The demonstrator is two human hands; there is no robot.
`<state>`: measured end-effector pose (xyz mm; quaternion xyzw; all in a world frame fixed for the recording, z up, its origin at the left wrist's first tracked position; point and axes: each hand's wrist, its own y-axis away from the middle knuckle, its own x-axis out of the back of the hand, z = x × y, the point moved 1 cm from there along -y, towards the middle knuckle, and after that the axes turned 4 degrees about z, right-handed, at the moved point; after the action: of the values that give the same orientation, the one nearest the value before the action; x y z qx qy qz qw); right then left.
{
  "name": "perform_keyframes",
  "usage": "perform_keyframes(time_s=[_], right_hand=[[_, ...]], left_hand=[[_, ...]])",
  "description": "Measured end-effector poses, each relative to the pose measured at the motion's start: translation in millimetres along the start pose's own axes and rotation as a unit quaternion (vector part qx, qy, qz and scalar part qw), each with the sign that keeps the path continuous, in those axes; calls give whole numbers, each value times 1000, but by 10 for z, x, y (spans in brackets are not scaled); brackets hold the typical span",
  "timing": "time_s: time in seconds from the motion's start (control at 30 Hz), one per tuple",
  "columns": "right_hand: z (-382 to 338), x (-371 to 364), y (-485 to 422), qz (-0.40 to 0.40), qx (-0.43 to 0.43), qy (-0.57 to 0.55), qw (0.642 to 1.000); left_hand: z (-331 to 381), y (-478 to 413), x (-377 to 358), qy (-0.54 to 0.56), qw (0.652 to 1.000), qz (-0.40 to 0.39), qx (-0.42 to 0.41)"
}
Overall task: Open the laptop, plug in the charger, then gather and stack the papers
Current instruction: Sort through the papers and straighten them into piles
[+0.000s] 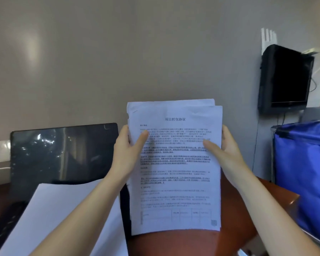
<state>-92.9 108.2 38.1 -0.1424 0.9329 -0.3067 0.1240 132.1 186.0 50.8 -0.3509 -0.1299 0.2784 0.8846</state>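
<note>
Head cam: left hand and right hand gripped the paper stack by its sides; crooked back sheets could've slipped out.

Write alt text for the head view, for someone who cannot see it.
Left hand and right hand grip a stack of printed papers upright by its sides over a brown desk. An open laptop stands left, a blank sheet across its keyboard.

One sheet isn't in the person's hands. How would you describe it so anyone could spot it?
Find the open black laptop on the left of the reddish-brown desk. A plain white sheet of paper lies over its base, just below the dark screen. Unlike the stack of printed pages gripped by the left hand and right hand, it shows no print and is not held.
</note>
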Motion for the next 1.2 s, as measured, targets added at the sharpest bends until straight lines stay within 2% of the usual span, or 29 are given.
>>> perform_keyframes(time_s=[0.07,0.2,0.3,0.37,0.43,0.5,0.6,0.7,0.77,0.87,1.0,1.1,1.2], right_hand=[[47,18,35,-31,-40,16,999],[340,109,249,-81,-142,0,987],[606,133,397,-97,-189,11,977],[681,75,384,-83,-200,32,976],[694,2,277,-30,-176,67,982],[647,-120,127,16,-146,70,987],[586,-341,-112,54,-118,67,989],[643,-542,-324,41,-104,74,991],[765,-657,-416,-5,-120,86,989],[996,-771,-509,-56,-155,118,979],[1443,-794,-575,-1,-228,158,961],[1802,-778,-574,44,-240,249,937],[2030,-759,-537,61,-248,317,913]], left_hand=[[-53,64,-15,-8,1000,-18,3],[-266,331,-30,-10,997,-23,72],[-382,492,2,0,996,-70,57],[-395,514,42,-13,994,-98,35],[-362,487,82,-15,994,-103,21],[-305,414,116,-1,996,-89,27],[-254,300,157,56,993,-59,90],[-391,193,246,-2,992,-47,114],[-567,118,345,-69,990,-27,122],[-806,31,535,-111,981,15,159],[-1047,26,722,-150,973,60,164],[-1189,45,831,-191,966,96,147],[-1284,62,909,-235,958,100,130]])
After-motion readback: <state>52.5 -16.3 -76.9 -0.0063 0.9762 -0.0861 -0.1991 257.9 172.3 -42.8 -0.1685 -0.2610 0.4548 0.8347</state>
